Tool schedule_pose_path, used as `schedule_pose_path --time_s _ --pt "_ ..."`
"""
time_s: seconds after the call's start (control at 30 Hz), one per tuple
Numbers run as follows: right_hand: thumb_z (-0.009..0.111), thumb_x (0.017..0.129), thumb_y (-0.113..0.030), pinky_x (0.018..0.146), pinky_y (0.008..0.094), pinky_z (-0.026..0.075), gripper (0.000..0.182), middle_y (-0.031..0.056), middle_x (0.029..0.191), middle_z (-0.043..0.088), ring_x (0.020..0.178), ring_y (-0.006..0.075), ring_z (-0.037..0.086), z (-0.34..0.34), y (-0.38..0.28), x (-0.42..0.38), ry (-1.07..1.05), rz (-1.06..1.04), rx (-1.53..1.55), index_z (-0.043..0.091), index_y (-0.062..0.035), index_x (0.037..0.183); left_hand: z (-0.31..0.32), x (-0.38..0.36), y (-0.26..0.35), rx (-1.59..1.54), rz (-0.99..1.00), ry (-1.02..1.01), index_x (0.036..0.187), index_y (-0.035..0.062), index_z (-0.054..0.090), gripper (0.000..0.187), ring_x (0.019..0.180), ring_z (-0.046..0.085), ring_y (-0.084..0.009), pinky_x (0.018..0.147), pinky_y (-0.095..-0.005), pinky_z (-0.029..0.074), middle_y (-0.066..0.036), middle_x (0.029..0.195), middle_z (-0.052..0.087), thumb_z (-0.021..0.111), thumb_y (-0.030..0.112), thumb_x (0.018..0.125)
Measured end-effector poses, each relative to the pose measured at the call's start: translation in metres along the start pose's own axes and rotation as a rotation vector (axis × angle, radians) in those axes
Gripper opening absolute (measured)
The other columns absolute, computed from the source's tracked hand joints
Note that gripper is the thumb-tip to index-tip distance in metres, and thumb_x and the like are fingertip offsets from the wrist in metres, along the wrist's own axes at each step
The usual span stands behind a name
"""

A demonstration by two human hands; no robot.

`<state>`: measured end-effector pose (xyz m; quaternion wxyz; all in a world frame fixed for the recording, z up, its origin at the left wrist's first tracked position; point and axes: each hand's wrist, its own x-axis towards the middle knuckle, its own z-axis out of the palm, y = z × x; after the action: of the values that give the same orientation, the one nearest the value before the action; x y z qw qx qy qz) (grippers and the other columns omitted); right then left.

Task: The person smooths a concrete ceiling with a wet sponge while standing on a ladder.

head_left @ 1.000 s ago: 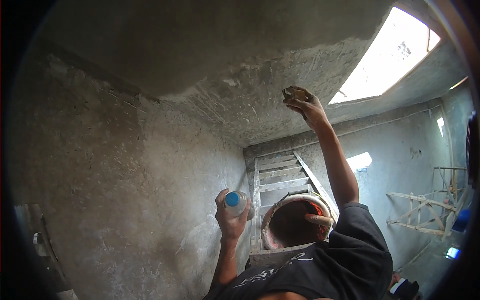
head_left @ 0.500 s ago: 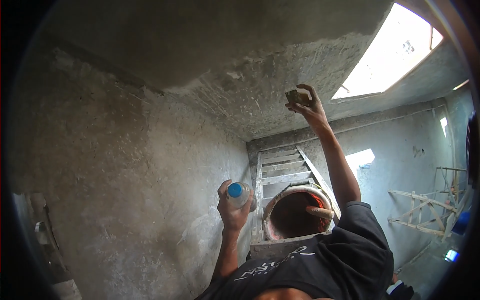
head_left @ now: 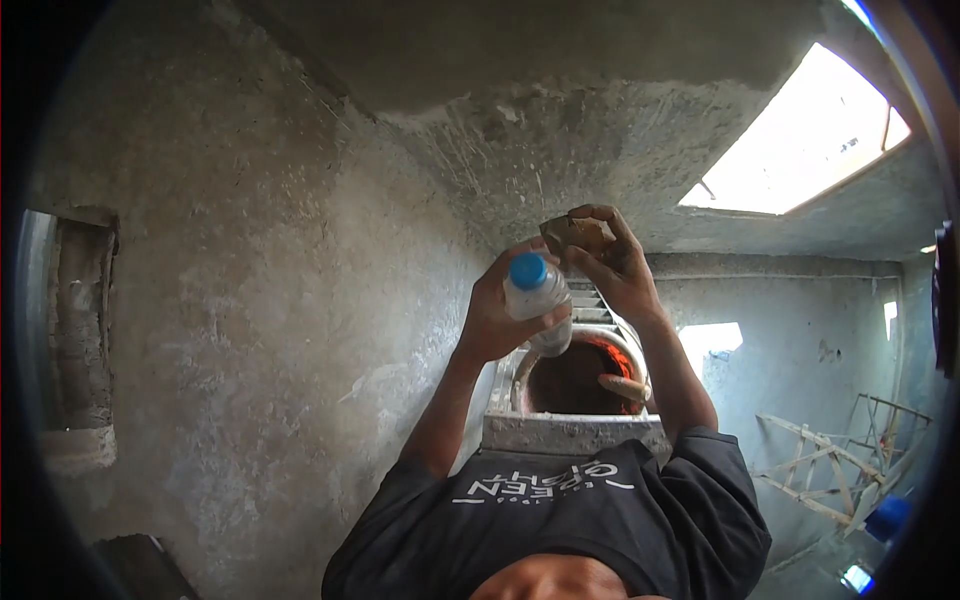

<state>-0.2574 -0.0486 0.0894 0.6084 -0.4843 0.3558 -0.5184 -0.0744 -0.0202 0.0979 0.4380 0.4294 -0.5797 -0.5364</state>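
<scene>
My left hand (head_left: pixel 497 312) is wrapped round a clear plastic bottle (head_left: pixel 545 308) with a blue cap, the cap tilted toward me. In my right hand (head_left: pixel 622 262), thumb and fingers grip a small brown, mortar-stained block (head_left: pixel 575 240) that looks like a sponge. Both hands are raised in front of me and close together, with the block just beyond the bottle cap. Below them stands a bucket (head_left: pixel 522 385) with an orange-red inside and dark contents. A rounded wooden handle (head_left: pixel 624 388) sticks out over its right side.
The bucket stands by a mortar-splashed ladder (head_left: pixel 560 432). A rough plastered wall (head_left: pixel 250 330) rises on the left, under a partly smoothed ceiling (head_left: pixel 560 130) with a bright opening (head_left: pixel 810 135). A wooden frame (head_left: pixel 835 470) and a blue container (head_left: pixel 888 518) are at the far right.
My right hand has come down and inward with the block. My left hand has risen to the right with the bottle, so the two now meet. The view has shifted too.
</scene>
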Motion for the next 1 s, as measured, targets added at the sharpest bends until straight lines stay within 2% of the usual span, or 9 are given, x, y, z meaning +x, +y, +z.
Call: schedule_pose_path --time_s 0.1,0.27,0.43,0.5,0.63,0.7,0.77,0.93,1.0 --pt "0.065 0.087 -0.004 0.091 0.0286 0.046 0.039 0.0112 0.113 0.062 0.106 0.0143 0.058 0.003 -0.008 -0.021 0.024 -0.010 0.017 0.047 -0.0026 0.122 0.004 -0.006 -0.002 0.141 -0.032 -0.059 0.117 0.0034 0.055 0.059 0.097 0.063 -0.0181 0.089 -0.0338 0.049 -0.009 0.105 0.063 0.083 0.019 0.068" --pt "0.070 0.084 -0.006 0.092 0.0293 0.047 0.040 0.0118 0.117 0.060 0.108 0.0153 0.058 0.006 -0.003 -0.055 0.078 -0.016 0.029 0.050 -0.0030 0.119 0.012 -0.027 0.007 0.082 -0.059 -0.110 0.115 0.0040 0.058 0.055 0.096 0.063 -0.0167 0.088 -0.0326 0.049 -0.007 0.103 0.065 0.082 0.016 0.067" --pt "0.072 0.084 -0.011 0.088 0.0289 0.048 0.041 0.0093 0.105 0.063 0.098 0.0141 0.060 0.012 -0.004 -0.083 0.211 -0.007 0.014 0.051 -0.0001 0.117 0.018 -0.040 0.018 0.189 -0.046 -0.151 0.114 0.0050 0.061 0.053 0.098 0.062 -0.0162 0.088 -0.0325 0.048 -0.006 0.107 0.064 0.082 0.013 0.066" --pt "0.070 0.086 -0.015 0.086 0.0283 0.047 0.038 0.0091 0.105 0.063 0.097 0.0137 0.060 0.006 0.001 -0.090 0.214 0.019 0.009 0.053 0.0007 0.116 0.021 -0.042 0.019 0.393 0.115 -0.167 0.114 0.0057 0.062 0.055 0.102 0.061 -0.0187 0.090 -0.0337 0.048 -0.007 0.112 0.063 0.083 0.012 0.063" --pt "0.064 0.090 -0.027 0.084 0.0254 0.046 0.037 0.0084 0.101 0.063 0.094 0.0122 0.059 0.004 -0.007 -0.100 0.213 0.141 0.026 0.058 0.0030 0.112 0.022 -0.048 0.025 0.444 0.187 -0.242 0.114 0.0071 0.063 0.058 0.108 0.060 -0.0220 0.093 -0.0356 0.048 -0.009 0.118 0.062 0.085 0.012 0.060" --pt "0.063 0.091 -0.030 0.083 0.0238 0.046 0.037 0.0075 0.099 0.064 0.094 0.0118 0.059 0.002 -0.002 -0.104 0.222 0.211 0.173 0.060 0.0027 0.109 0.020 -0.050 0.024 0.510 0.266 -0.321 0.115 0.0078 0.063 0.060 0.109 0.061 -0.0245 0.093 -0.0366 0.049 -0.011 0.118 0.062 0.085 0.010 0.059" --pt "0.065 0.090 -0.028 0.080 0.0230 0.047 0.036 0.0064 0.096 0.064 0.091 0.0113 0.059 0.002 -0.006 -0.108 0.240 0.378 0.453 0.061 0.0019 0.109 0.019 -0.052 0.025 0.535 0.256 -0.356 0.114 0.0080 0.064 0.059 0.109 0.061 -0.0247 0.093 -0.0365 0.049 -0.011 0.118 0.062 0.085 0.009 0.059" --pt "0.064 0.091 -0.025 0.075 0.0208 0.048 0.035 0.0029 0.091 0.061 0.084 0.0076 0.057 -0.004 0.004 -0.117 0.231 0.460 0.498 0.061 0.0030 0.111 0.017 -0.058 0.030 0.565 0.233 -0.451 0.113 0.0075 0.065 0.057 0.106 0.063 -0.0245 0.091 -0.0359 0.051 -0.010 0.116 0.063 0.085 0.008 0.059" --pt "0.064 0.091 -0.022 0.074 0.0201 0.048 0.033 0.0014 0.087 0.060 0.081 0.0066 0.056 -0.007 0.011 -0.121 0.153 0.438 0.533 0.060 0.0034 0.112 0.017 -0.060 0.025 0.567 0.260 -0.505 0.112 0.0096 0.065 0.060 0.106 0.063 -0.0245 0.092 -0.0383 0.053 -0.008 0.117 0.063 0.088 0.015 0.057"
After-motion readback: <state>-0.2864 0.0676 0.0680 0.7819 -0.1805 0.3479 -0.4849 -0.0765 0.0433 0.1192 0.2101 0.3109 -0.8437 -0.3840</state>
